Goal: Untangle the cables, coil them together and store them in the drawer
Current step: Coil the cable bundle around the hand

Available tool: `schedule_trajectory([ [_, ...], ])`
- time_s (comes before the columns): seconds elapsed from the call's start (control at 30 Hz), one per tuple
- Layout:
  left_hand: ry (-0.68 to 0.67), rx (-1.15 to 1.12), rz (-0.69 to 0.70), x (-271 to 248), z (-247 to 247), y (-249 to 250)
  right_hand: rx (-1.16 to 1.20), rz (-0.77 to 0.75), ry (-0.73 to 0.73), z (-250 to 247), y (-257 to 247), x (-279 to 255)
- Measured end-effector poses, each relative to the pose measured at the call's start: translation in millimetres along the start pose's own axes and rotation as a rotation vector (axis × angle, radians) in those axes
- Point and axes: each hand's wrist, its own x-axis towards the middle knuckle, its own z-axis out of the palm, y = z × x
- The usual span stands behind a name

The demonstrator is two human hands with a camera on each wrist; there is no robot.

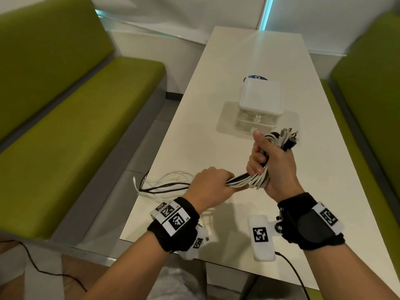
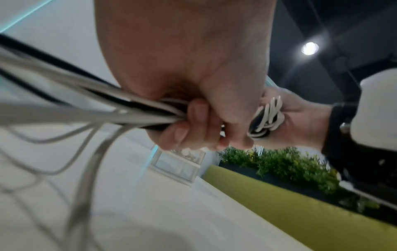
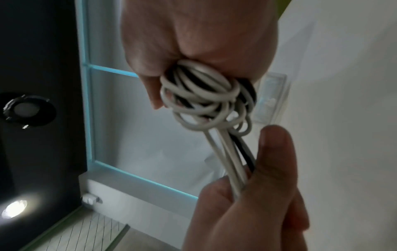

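The long white rectangular table (image 1: 216, 118) runs away from the person between two green upholstered benches (image 1: 75, 131), and its left edge lies just beside the loose cable tails, some of which hang over that edge; bare tabletop stretches to the far end behind the small white plastic two-drawer box (image 1: 260, 105), which stands in the middle of the table, both drawers pushed in. The right hand (image 1: 273, 163) is raised above the table just in front of the box, its fingers and thumb curled tight round a bundle of white and black cables (image 1: 257, 180) wound into loops, with the plug ends (image 1: 289, 139) sticking up out of the top of the fist. The left hand (image 1: 211, 187), lower and to the left, close to the right hand, is closed round the straight run of the same cables, which passes from the coil through its fist; the left wrist view shows its fingertips (image 2: 193, 122) pressed over white and black strands. From that hand the uncoiled lengths (image 1: 164, 185) trail left across the near part of the table in loose curves, white ones mixed with a dark one.
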Motion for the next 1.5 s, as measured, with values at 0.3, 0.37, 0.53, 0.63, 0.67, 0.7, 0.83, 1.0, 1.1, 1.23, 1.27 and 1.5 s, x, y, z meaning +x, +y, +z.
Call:
schedule_trajectory([
  [0.3, -0.150, -0.122, -0.071, 4, -57, -19, -0.240, -0.234, -0.043, -3, -30, 2],
  [0.37, -0.200, -0.127, -0.074, 4, -60, -17, -0.286, -0.266, -0.053, 1, -32, -1],
  [0.53, -0.295, -0.150, 0.006, -3, -58, -18, -0.396, -0.268, -0.032, -3, -34, -4],
  [0.63, -0.313, -0.217, 0.041, -6, -54, -17, -0.601, -0.278, -0.029, -6, -29, -3],
  [0.67, -0.302, -0.211, 0.052, -5, -54, -16, -0.725, -0.289, -0.043, -5, -26, -4],
  [0.7, -0.288, -0.184, 0.062, -5, -53, -15, -0.833, -0.290, -0.065, -3, -24, -5],
  [0.83, -0.251, -0.094, 0.104, -4, -50, -16, -1.028, -0.239, -0.153, 5, -19, -10],
  [1.0, -0.203, -0.068, 0.156, -8, -46, -14, -1.023, -0.196, -0.216, 5, -15, -7],
  [1.1, -0.164, -0.030, 0.189, -6, -43, -10, -1.023, -0.160, -0.236, 3, -6, -4],
  [1.23, -0.134, -0.019, 0.138, -6, -40, -10, -0.986, -0.064, -0.312, 3, 6, -8],
  [1.27, -0.125, -0.028, 0.142, -7, -40, -10, -0.978, -0.038, -0.345, 3, 7, -10],
  [1.5, -0.222, 0.074, 0.104, -3, -37, -19, -1.040, 0.050, -0.491, 8, 7, -10],
])
